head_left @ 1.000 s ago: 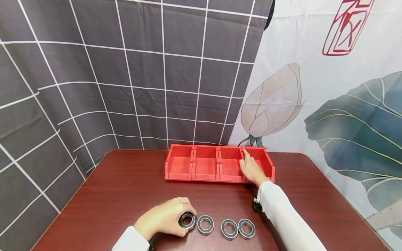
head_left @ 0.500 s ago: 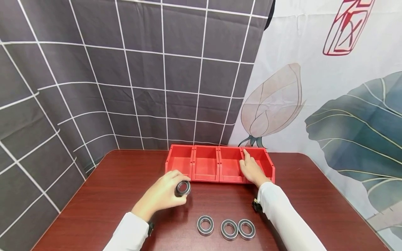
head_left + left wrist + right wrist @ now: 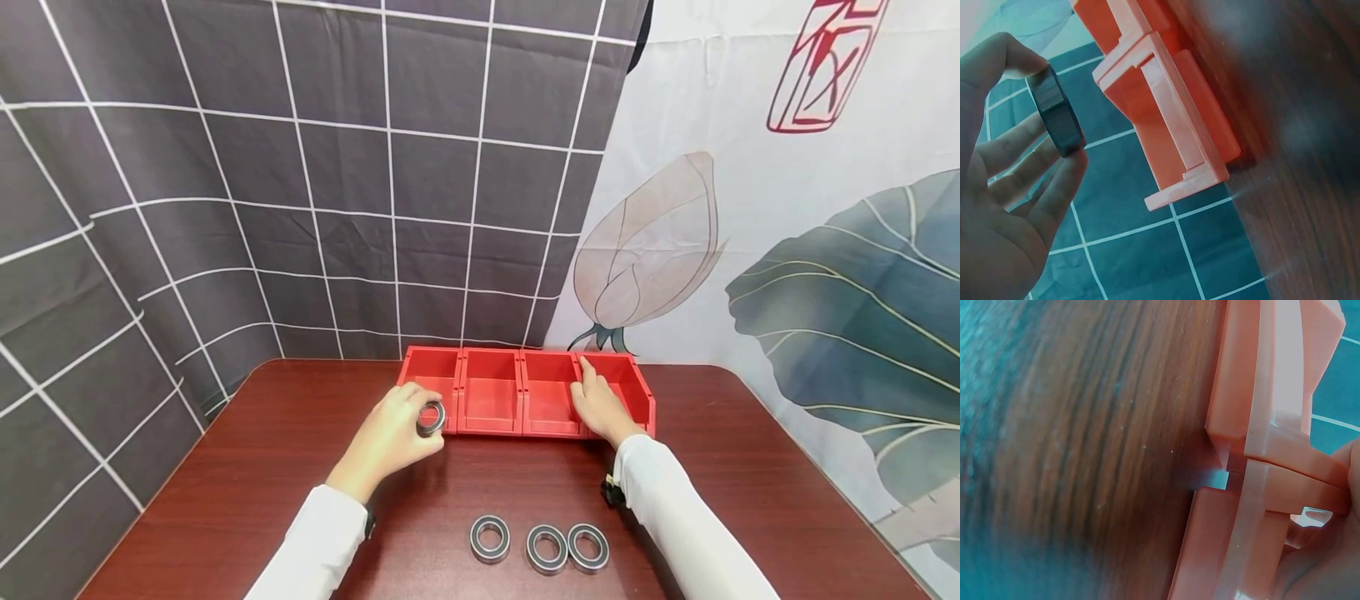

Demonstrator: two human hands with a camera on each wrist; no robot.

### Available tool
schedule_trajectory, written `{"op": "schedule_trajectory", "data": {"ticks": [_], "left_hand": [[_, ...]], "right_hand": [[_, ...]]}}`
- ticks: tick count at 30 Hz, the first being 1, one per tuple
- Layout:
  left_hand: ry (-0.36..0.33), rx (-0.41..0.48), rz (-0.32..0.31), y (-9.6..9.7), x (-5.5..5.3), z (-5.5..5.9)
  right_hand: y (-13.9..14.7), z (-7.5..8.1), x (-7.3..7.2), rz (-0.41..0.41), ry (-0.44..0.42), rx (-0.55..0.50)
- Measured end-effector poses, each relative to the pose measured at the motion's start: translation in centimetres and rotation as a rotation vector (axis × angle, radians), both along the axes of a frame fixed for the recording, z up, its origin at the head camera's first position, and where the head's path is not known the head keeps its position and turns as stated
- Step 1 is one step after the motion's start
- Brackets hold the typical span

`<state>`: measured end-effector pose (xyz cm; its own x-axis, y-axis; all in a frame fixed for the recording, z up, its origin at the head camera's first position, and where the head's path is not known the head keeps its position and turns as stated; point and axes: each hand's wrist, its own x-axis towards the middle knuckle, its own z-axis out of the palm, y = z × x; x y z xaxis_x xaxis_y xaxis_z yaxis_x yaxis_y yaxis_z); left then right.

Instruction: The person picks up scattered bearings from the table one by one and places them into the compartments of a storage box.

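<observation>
My left hand (image 3: 388, 435) pinches a ball bearing (image 3: 431, 418) between thumb and fingers, in front of the leftmost red storage bin (image 3: 431, 367). In the left wrist view the bearing (image 3: 1057, 109) shows its dark metal edge, held apart from the bin. My right hand (image 3: 602, 408) straddles the walls where the two right-hand bins meet, index finger straight along the top and thumb on the left side. The right wrist view shows that hand (image 3: 1329, 562) at the bin walls (image 3: 1300, 481), partly cut off by the frame. Its other fingers are mostly hidden.
Three more bearings lie flat near the front of the brown table (image 3: 262, 467): one bearing (image 3: 490, 538) alone, and a left bearing (image 3: 547, 548) beside a right bearing (image 3: 588, 547). The joined red bins stand at the table's back edge, before a hanging grid-patterned cloth (image 3: 337, 183).
My left hand has lifted the leftmost bearing off the table and carried it forward to the leftmost bin's front. The right hand has stayed at the bin walls.
</observation>
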<state>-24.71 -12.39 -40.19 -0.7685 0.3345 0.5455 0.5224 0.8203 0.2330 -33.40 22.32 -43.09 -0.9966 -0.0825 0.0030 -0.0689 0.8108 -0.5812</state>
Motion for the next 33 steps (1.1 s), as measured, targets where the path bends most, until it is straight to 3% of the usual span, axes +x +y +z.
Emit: {"op": "schedule_trajectory", "data": {"ticks": [13,20,33], "left_hand": [[-0.114,-0.040,0.068,0.3,-4.0,0.8],[-0.201,-0.053,0.097,0.7,-5.0,1.0],[-0.236,-0.114,0.103,0.9,-7.3,0.5]], "right_hand": [[0.0,0.0,-0.1,0.002,0.005,0.005],[-0.1,0.1,0.0,0.006,0.005,0.008],[-0.1,0.0,0.0,0.003,0.010,0.011]]}}
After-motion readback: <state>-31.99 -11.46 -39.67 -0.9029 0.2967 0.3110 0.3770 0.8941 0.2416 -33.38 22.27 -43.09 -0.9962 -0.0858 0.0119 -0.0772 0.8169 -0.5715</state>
